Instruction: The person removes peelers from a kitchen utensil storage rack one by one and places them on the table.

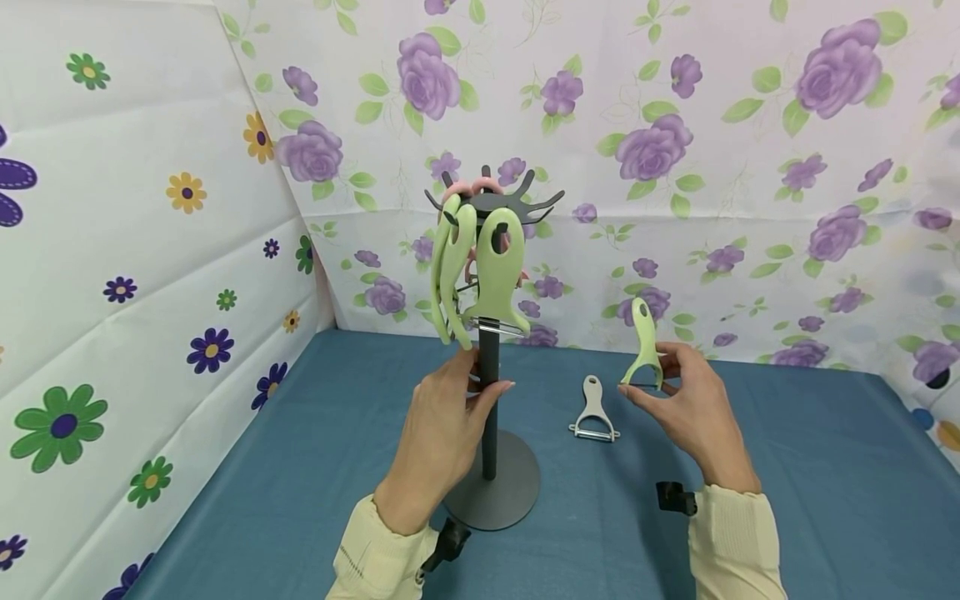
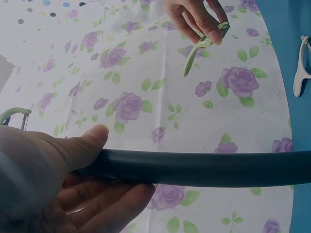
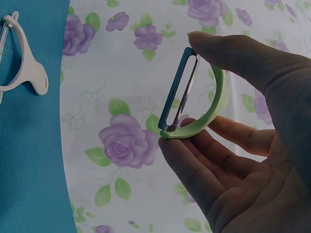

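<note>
The left hand (image 1: 444, 421) grips the dark pole (image 1: 489, 358) of a round-based stand, thumb on one side and fingers on the other in the left wrist view. Several green peelers (image 1: 498, 267) hang from the stand's top hooks, right above that hand. Held up by its blade end, handle pointing upward, a green peeler (image 1: 645, 342) is pinched between thumb and fingers of the right hand (image 1: 697, 408). In the right wrist view the thumb and a fingertip touch the two ends of this peeler's head (image 3: 214, 109).
A white peeler (image 1: 593, 410) lies on the blue tabletop between the stand's base (image 1: 517, 492) and the right hand. Pink items (image 1: 486, 185) hang at the back of the rack's dark hooks (image 1: 536, 200). Flowered cloth (image 1: 570, 108) stands behind and at the left.
</note>
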The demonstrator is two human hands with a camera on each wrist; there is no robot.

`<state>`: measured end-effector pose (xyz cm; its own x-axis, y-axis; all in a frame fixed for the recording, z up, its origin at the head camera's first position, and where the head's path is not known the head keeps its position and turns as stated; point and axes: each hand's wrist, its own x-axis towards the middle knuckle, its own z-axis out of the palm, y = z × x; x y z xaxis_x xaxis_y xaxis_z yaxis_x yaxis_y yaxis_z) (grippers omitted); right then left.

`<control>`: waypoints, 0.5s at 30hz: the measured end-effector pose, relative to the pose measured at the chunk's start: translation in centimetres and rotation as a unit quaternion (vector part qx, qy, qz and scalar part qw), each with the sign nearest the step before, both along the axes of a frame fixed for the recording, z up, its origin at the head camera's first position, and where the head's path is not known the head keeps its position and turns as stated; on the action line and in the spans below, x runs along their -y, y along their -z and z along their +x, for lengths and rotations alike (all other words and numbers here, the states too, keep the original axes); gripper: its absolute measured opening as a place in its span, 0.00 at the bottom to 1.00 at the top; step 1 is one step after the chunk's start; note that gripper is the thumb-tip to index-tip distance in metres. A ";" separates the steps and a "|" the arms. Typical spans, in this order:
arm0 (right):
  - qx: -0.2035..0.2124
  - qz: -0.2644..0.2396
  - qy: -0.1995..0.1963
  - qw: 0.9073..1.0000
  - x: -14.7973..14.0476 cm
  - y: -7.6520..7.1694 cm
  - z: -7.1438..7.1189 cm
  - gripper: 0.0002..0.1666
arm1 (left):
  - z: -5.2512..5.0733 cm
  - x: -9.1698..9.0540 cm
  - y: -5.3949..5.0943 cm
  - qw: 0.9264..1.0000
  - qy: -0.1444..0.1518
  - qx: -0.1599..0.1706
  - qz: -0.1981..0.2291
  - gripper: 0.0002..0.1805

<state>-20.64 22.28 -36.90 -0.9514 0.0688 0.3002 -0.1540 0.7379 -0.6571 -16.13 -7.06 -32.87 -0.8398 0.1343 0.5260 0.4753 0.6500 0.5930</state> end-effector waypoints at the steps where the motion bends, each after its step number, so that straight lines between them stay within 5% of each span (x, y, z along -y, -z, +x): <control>1: 0.002 0.000 0.000 1.000 0.0 0.0 0.0 0.45 | 0.0 0.0 0.0 1.000 0.000 0.001 0.000 0.11; 15: 0.022 -0.001 0.000 1.000 -0.3 0.4 -0.3 0.42 | 0.0 0.0 0.0 1.000 0.000 0.004 0.000 0.12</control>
<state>-20.95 22.62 -37.34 -0.9636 0.0688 0.2585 -0.1259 0.7361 -0.6651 -16.10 -7.06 -32.85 -0.8441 0.1336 0.5193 0.4701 0.6504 0.5967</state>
